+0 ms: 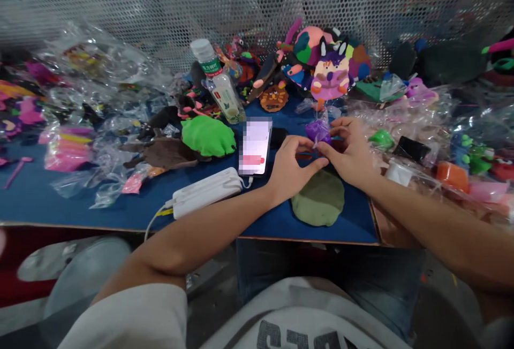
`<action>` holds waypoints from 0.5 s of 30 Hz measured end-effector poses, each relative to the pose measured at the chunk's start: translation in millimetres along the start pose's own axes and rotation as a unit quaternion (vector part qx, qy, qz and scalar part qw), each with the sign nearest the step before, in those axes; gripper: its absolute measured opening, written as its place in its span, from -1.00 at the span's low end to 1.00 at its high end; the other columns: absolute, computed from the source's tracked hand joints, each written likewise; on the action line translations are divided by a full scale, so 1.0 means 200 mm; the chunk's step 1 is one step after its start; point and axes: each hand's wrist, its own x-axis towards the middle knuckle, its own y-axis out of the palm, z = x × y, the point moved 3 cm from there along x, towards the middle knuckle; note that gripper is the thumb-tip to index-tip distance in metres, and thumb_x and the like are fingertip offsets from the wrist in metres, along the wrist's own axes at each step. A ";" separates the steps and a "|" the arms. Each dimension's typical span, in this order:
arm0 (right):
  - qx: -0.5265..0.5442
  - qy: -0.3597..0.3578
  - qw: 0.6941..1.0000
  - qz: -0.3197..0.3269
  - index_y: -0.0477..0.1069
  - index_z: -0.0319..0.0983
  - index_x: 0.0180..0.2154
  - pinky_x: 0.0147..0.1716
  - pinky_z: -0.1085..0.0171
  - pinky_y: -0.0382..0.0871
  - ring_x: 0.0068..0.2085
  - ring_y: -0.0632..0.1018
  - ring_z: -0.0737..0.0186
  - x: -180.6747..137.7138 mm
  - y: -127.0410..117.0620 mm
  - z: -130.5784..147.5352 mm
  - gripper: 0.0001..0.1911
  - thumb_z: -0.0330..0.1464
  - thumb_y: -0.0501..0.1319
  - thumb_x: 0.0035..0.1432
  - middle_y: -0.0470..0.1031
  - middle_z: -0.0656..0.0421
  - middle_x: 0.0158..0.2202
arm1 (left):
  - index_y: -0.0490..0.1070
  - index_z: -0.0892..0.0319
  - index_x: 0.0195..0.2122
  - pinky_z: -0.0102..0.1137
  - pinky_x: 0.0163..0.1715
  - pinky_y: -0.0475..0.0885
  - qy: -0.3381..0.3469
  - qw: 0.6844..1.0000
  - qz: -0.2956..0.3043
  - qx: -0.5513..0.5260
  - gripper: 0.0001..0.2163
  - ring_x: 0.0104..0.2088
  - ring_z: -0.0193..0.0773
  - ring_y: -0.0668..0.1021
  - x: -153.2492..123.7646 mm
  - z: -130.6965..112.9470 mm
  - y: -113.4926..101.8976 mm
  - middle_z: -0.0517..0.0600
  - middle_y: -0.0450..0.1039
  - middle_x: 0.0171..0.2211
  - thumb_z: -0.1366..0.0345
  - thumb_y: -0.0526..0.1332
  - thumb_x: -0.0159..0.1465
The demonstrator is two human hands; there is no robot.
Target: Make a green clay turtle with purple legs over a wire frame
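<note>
A small clear plastic bag of purple modelling clay [317,130] is up between my two hands, above the blue tabletop. My right hand [352,155] grips it, the thumb at its lower end and the fingers curled along its right side. My left hand [289,168] closes on the bag's lower left, fingertips against the plastic and thumb stretched beneath it. Just below both hands, a flat round olive-green clay piece [318,199] lies on the table.
Left of my hands lie a lit phone [256,146], a white power bank [206,192] with its cable, and a bright green clay piece [208,136]. Behind stand a bottle [223,89] and a clay animal figure [330,73], before a perforated metal panel [160,1]. Bagged clay [452,176] crowds the right.
</note>
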 end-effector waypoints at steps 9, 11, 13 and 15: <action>0.155 0.057 0.986 0.036 0.38 -0.05 -0.06 -0.47 0.17 0.58 -0.40 0.57 0.26 -0.02 0.04 0.04 -0.50 -0.15 0.62 0.16 0.61 0.20 -0.14 | 0.51 0.13 -0.20 -0.31 -0.05 0.62 0.102 0.992 0.001 0.079 -0.94 -0.12 -0.28 0.62 0.01 -0.06 -0.04 -0.02 0.52 -0.13 0.42 0.34 0.40; 0.165 0.055 0.984 0.030 0.39 -0.05 -0.07 -0.54 0.22 0.52 -0.45 0.53 0.30 0.00 0.02 0.03 -0.49 -0.15 0.63 0.14 0.60 0.23 -0.17 | 0.50 0.12 -0.19 -0.33 -0.06 0.61 0.082 0.994 -0.003 0.068 -0.96 -0.13 -0.29 0.63 0.02 -0.05 -0.04 -0.02 0.57 -0.15 0.39 0.33 0.41; 0.164 0.051 0.984 0.043 0.42 -0.04 -0.02 -0.57 0.24 0.46 -0.47 0.50 0.32 0.02 -0.01 0.02 -0.47 -0.14 0.64 0.14 0.61 0.23 -0.18 | 0.49 0.12 -0.20 -0.36 -0.15 0.58 0.046 0.997 -0.016 0.062 -0.97 -0.21 -0.31 0.62 0.03 -0.04 -0.05 -0.04 0.60 -0.19 0.35 0.32 0.42; 0.157 0.049 0.984 0.062 0.45 -0.02 0.06 -0.60 0.25 0.40 -0.49 0.47 0.33 0.03 -0.03 0.01 -0.44 -0.12 0.63 0.15 0.62 0.23 -0.19 | 0.46 0.10 -0.21 -0.40 -0.28 0.53 0.012 0.998 -0.037 0.040 -0.93 -0.30 -0.33 0.61 0.03 -0.02 -0.05 -0.07 0.58 -0.28 0.31 0.32 0.44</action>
